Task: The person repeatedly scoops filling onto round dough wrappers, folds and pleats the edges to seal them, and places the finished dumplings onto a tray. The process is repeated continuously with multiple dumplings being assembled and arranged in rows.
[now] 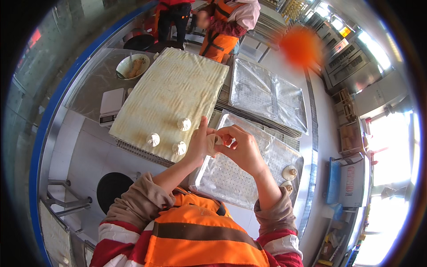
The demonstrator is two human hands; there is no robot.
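A piece of dough (pixel 212 145), partly hidden by fingers, lies cupped in my left hand (pixel 198 143), whose thumb points up. The fingers of my right hand (pixel 241 147) pinch the edge of this dough. Left of my hands, three pleated dumplings (pixel 184 124) sit on a cloth-covered tray (pixel 166 100). Below and right of my hands is a plastic-lined perforated tray (pixel 233 182). Near its right end, two round dough wrappers (pixel 289 173) bear dabs of brown filling.
A digital scale (pixel 112 101) and a bowl of filling with a utensil (pixel 132 66) stand at the left. Another plastic-covered tray (pixel 267 93) lies on stacked racks at the upper right. Two people (pixel 220 30) are beyond the table. A black round stool (pixel 114 192) is at lower left.
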